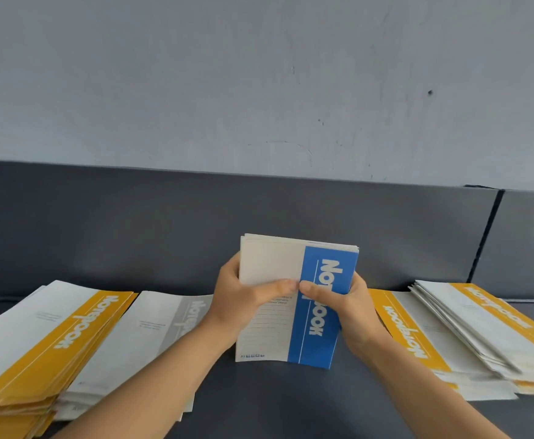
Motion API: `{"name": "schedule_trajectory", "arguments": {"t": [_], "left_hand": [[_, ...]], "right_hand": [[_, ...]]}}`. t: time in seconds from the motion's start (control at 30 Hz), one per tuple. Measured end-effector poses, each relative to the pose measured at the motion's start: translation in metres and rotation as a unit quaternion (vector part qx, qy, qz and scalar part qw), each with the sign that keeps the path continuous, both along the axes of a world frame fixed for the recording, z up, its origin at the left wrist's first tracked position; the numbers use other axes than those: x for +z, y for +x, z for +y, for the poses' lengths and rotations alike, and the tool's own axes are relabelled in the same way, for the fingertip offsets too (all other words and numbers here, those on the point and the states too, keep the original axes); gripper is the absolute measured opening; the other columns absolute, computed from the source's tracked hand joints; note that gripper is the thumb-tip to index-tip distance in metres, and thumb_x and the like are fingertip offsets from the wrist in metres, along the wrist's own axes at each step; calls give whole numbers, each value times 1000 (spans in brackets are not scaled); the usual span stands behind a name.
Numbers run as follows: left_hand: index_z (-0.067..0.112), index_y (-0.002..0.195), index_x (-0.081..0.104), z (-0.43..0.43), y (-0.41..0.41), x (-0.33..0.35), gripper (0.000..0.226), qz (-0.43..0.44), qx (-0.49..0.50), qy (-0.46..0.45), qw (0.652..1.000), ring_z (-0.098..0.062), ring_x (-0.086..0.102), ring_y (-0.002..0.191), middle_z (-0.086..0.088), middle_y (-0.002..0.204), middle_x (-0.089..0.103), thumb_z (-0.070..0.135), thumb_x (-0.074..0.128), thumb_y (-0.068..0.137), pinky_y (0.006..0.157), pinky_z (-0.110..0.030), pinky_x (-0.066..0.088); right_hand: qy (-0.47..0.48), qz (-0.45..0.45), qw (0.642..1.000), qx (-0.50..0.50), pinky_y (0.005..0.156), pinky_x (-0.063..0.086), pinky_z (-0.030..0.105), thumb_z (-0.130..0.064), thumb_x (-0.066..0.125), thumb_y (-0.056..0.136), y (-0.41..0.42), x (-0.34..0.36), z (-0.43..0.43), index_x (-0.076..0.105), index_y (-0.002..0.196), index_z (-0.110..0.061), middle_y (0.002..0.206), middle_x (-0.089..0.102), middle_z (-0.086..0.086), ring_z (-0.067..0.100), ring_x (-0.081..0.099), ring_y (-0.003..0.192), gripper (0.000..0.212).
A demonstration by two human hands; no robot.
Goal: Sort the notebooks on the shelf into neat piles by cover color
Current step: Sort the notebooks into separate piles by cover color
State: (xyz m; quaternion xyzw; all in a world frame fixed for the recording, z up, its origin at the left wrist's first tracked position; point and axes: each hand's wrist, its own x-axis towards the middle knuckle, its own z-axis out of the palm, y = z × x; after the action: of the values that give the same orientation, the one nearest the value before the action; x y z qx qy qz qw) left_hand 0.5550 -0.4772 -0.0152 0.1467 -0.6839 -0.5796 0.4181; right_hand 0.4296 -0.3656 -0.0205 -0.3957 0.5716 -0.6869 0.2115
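A pale grey wall [259, 74] rises behind a dark grey shelf [275, 400] with a low back panel. At the middle of the shelf, the blue notebooks [322, 340] stand upright as a thin stack, bottom edge on the surface. The front cover is cream with ruled lines and a blue band down its right side that carries "Notebook" in white.

The left hand [240, 299] and right hand [344, 302] grip the stack by its side edges. Both thumbs press flat on the front cover with their tips almost meeting, and the other fingers [232, 264] curl behind the stack, mostly hidden.

To the left lies a yellow pile [53, 337], fanned and uneven, with a grey pile [151, 331] just beside it. To the right lies another yellow pile [468, 327], loosely stacked.
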Motion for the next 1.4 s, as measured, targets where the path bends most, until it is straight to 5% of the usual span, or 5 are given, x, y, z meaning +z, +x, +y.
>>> {"name": "schedule_trajectory", "arguments": {"t": [0.43, 0.73, 0.87, 1.2, 1.4], "left_hand": [[17, 112, 34, -10, -12, -24, 42, -276, 109, -63, 953, -4, 59, 85, 7, 107, 57, 37, 64, 90, 56, -17, 43], [0, 142, 33, -3, -28, -50, 75, -613, 172, -379, 671, -26, 36, 130, -13, 143, 40, 60, 30, 98, 105, -33, 30], [5, 144, 32, -1, -30, -43, 71, -609, 195, -468, 611, -24, 37, 127, -8, 141, 42, 59, 22, 99, 105, -36, 29], [19, 132, 48, 108, -147, -17, 58, -418, 44, -384, 822, -22, 43, 127, 1, 136, 51, 61, 34, 95, 103, -37, 37], [15, 119, 55, 173, -259, -22, 55, -434, 1, -223, 873, -26, 51, 122, -6, 120, 56, 60, 50, 89, 84, -33, 42]], "right_hand": [[210, -79, 971, -85, 59, 55, 31, -34, 75, 79, -11, -22, -21, 57, 98, -13, 87, 74, 2, 20, 71, 73, 33], [507, 366, 755, -198, 105, 34, 38, -70, 52, 80, -10, -47, -29, 44, 134, -12, 140, 42, 9, 27, 37, 129, 80], [478, 390, 760, -204, 111, 25, 40, -58, 33, 95, -15, -42, -6, 47, 134, -14, 143, 40, 8, 27, 31, 135, 60], [500, 392, 711, -301, 94, 38, 35, -40, 32, 99, -172, -4, 143, 53, 126, -14, 127, 55, 6, 27, 47, 122, 43], [557, 388, 726, -106, 111, 3, 61, -25, 15, 102, -236, -21, 196, 41, 136, -21, 141, 43, 1, 24, 31, 135, 43]]}}
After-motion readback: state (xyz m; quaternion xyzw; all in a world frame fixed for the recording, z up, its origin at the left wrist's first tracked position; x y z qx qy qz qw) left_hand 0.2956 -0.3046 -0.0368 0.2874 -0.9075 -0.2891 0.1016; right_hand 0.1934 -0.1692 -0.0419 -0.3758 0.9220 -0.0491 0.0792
